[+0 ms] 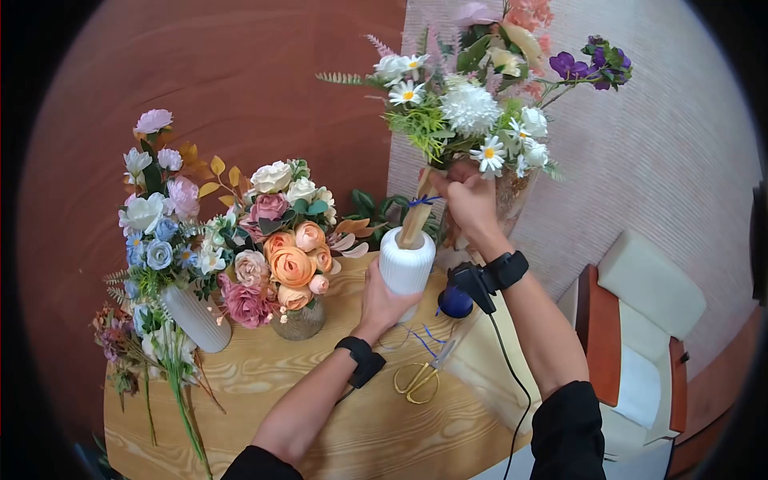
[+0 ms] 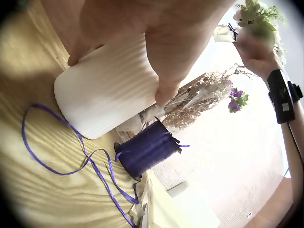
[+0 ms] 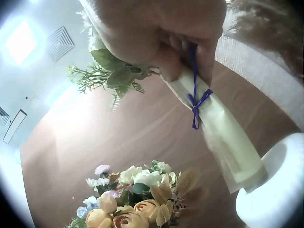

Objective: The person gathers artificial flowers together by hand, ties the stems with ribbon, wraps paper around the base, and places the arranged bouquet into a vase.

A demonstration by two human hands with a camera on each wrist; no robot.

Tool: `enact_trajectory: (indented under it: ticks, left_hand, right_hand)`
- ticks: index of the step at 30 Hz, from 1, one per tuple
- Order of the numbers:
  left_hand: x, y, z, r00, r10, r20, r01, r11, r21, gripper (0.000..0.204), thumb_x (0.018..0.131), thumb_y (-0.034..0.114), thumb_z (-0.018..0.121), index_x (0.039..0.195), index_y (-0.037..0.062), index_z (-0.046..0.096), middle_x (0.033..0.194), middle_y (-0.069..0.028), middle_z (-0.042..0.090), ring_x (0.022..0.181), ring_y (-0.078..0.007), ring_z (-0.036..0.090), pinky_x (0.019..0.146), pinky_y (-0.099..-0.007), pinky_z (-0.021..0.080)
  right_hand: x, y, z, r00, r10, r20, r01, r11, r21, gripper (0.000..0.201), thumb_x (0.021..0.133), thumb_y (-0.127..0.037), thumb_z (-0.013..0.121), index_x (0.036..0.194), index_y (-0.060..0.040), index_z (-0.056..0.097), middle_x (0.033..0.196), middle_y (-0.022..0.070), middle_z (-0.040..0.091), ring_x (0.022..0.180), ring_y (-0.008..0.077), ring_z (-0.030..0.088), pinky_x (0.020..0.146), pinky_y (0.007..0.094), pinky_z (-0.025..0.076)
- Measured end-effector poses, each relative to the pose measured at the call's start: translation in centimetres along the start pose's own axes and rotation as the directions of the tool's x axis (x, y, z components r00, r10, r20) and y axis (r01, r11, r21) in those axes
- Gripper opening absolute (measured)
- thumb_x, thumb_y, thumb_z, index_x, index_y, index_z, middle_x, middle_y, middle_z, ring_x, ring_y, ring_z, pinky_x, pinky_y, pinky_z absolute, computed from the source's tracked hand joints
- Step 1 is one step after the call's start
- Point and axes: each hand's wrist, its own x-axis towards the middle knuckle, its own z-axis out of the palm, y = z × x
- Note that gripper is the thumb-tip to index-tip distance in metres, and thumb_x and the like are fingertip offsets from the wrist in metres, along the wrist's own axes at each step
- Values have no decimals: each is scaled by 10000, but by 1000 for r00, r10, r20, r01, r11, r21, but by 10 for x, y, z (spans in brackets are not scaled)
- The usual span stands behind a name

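My left hand (image 1: 382, 298) grips the side of a white ribbed vase (image 1: 406, 268) standing on the table, its fingers and thumb around the body. My right hand (image 1: 472, 204) holds a bouquet by its stems, wrapped in cream paper (image 3: 228, 137). A purple ribbon bow (image 3: 195, 107) ties the wrap. The wrap's lower end is at the vase's mouth, tilted, overlapping the rim in the right wrist view. White daisies and a white chrysanthemum (image 1: 470, 110) spread above the right hand in the head view.
A purple ribbon spool (image 2: 147, 148) stands beside the vase, its loose ribbon trailing on the wooden table (image 1: 264, 384). Gold-handled scissors (image 1: 420, 380) lie nearer. Leftward are a glass vase (image 1: 300, 322) of roses, a tilted white vase (image 1: 196, 318), and loose stems (image 1: 180, 400). A chair (image 1: 640, 320) stands right.
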Motion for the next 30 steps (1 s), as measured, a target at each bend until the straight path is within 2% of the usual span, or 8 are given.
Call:
enact_trajectory:
  ticks: [2,4,6,14,16,20,23,30]
  left_hand:
    - [-3,3,-1,999,31,16,-31,999,25,850,549,214,787,1228,5,321,1162,-204,449,1104,-338,467,940,-416,390]
    - [-4,2,-1,1000,21,15,-22,999,37,843,551,215,788,1222,3,324,1162,-202,450,1103,-336,468,939,-414,390]
    - [-2,5,-1,1000,24,18,-25,998,53,836,553,216,788,1216,1,327,1161,-199,450,1101,-334,469,938,-412,390]
    - [-2,11,-1,997,-24,70,21,999,46,919,548,224,818,1268,-16,300,1201,-176,426,1136,-293,449,970,-389,373]
    - [-1,12,1,998,-16,54,14,999,42,891,546,222,809,1248,-9,311,1185,-184,439,1125,-306,457,958,-396,382]
    - [-1,9,3,999,-2,35,-1,998,69,871,544,218,800,1236,-1,318,1177,-195,450,1120,-319,464,950,-403,390]
    - [0,7,3,999,-7,48,6,1000,27,866,544,210,800,1234,0,320,1179,-194,447,1118,-317,465,951,-404,389]
    - [0,4,5,998,31,47,-30,999,-10,869,539,192,804,1229,-7,316,1173,-187,445,1110,-309,468,948,-402,390]
  right_hand:
    - [-4,-1,1,1000,1,-17,0,1000,29,192,761,-139,666,711,20,571,643,9,532,599,92,428,552,270,368]
    - [-6,-1,0,1000,-4,-26,5,999,42,215,756,-149,672,692,25,564,623,12,524,585,95,425,541,276,368]
    - [-4,-1,-5,996,51,-70,-56,995,-80,256,746,-174,685,673,32,553,596,26,513,565,98,427,524,283,376]
    - [-1,3,-10,994,18,-111,-28,995,-91,300,741,-234,689,672,24,552,586,37,523,566,121,440,536,292,387]
    - [2,-3,-13,1000,18,-19,-21,988,-153,310,743,-232,685,655,24,534,571,34,501,558,128,420,531,305,373]
    - [3,-8,-14,999,47,7,-46,987,-155,311,747,-223,678,632,17,517,557,24,481,552,121,400,517,299,353]
    - [9,3,-19,999,-9,51,8,1000,7,275,744,-177,677,598,-13,512,556,-1,460,545,99,386,499,279,324]
    - [8,3,-22,1000,-11,17,12,999,-39,260,750,-156,676,599,-19,516,569,-6,468,547,95,390,501,275,321]
